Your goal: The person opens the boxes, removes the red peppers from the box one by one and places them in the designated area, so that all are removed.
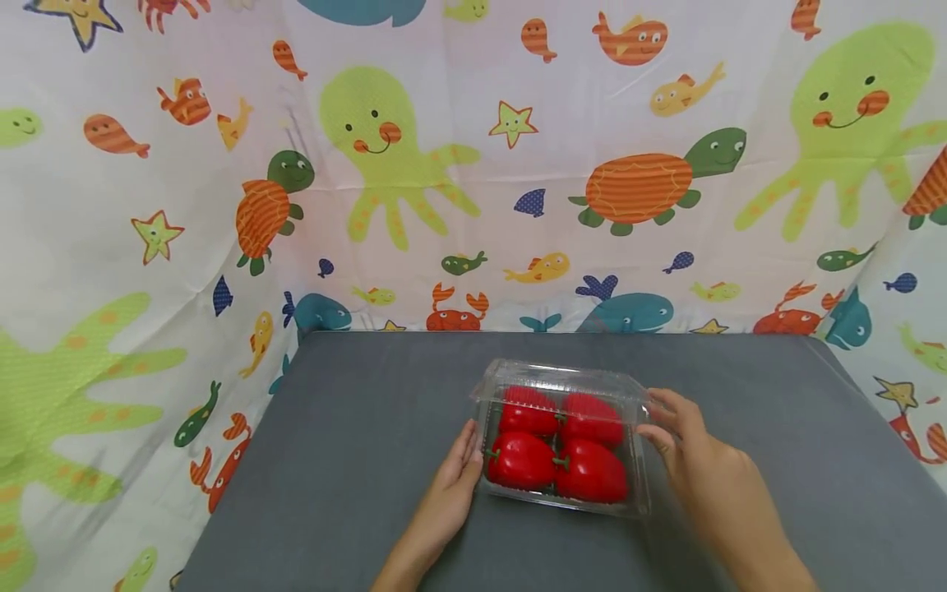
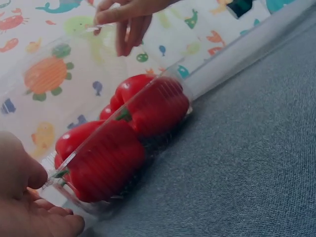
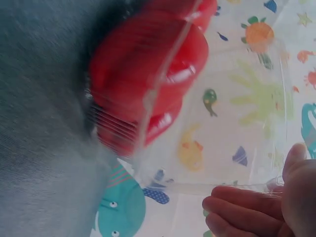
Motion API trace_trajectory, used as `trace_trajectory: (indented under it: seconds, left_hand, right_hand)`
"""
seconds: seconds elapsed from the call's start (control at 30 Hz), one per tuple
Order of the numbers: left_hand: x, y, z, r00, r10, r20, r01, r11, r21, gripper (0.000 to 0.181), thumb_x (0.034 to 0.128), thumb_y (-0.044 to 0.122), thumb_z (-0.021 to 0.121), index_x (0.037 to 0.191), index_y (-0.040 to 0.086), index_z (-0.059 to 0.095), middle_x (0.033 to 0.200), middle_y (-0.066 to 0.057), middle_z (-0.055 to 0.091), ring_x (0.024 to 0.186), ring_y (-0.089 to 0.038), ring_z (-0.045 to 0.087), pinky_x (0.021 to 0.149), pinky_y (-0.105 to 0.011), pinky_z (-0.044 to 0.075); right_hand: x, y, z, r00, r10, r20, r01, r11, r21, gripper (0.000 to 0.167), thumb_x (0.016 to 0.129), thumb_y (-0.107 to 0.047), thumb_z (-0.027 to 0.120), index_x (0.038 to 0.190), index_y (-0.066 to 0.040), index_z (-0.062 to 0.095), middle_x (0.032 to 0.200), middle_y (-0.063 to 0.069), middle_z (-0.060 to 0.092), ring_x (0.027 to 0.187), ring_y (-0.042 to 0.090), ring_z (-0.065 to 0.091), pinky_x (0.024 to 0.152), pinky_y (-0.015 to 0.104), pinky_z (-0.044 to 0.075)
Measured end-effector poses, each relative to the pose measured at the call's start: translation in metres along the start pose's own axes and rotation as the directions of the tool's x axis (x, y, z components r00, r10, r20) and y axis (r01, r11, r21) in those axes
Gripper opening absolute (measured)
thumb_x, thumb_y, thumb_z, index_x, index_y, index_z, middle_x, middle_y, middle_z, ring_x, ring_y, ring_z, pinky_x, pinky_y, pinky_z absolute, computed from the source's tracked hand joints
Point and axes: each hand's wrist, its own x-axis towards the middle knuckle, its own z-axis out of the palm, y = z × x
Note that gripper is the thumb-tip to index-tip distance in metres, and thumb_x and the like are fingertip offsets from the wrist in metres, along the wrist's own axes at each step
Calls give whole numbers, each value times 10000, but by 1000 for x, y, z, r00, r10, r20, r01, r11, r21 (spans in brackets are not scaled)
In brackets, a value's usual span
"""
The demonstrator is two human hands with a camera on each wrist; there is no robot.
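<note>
A clear plastic clamshell container (image 1: 565,497) holds several red bell peppers (image 1: 521,460) with green stems. Its hinged lid (image 1: 562,378) is raised and tilted above the peppers. My right hand (image 1: 703,460) pinches the lid's right edge between thumb and fingers, also seen in the right wrist view, where the peppers are blurred. Along the container's left wall rests my left hand (image 1: 447,485), its fingers fairly straight and touching the side. In the left wrist view, the left thumb and fingers (image 2: 49,217) lie at the container's near corner.
The container stands on a grey tabletop (image 1: 370,427). A white curtain (image 1: 473,271) printed with sea animals hangs behind the table and along both sides.
</note>
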Motion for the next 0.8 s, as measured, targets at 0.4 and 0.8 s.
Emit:
trace_trajectory:
  seconds: [0.4,0.8]
  left_hand:
    - [4,-6,10,996,81,-34,-83,995,-53,606,1150,80,341,1700,59,86,1770,-97,111,1623,-257,94,1205,-143,181]
    - [3,-1,16,996,56,-74,-63,993,-100,622,1134,49,346,1703,75,95,1774,-95,92,1627,-273,69,1288,-431,94]
  right_hand:
    - [26,11,-1,994,102,-38,-92,974,207,548,1000,-186,749,1468,-44,500,1211,207,759,1035,454,735,683,475,639]
    - [55,23,7,988,141,-62,-118,951,285,459,1024,-158,716,1438,-39,555,1242,207,747,1057,414,739,842,517,548]
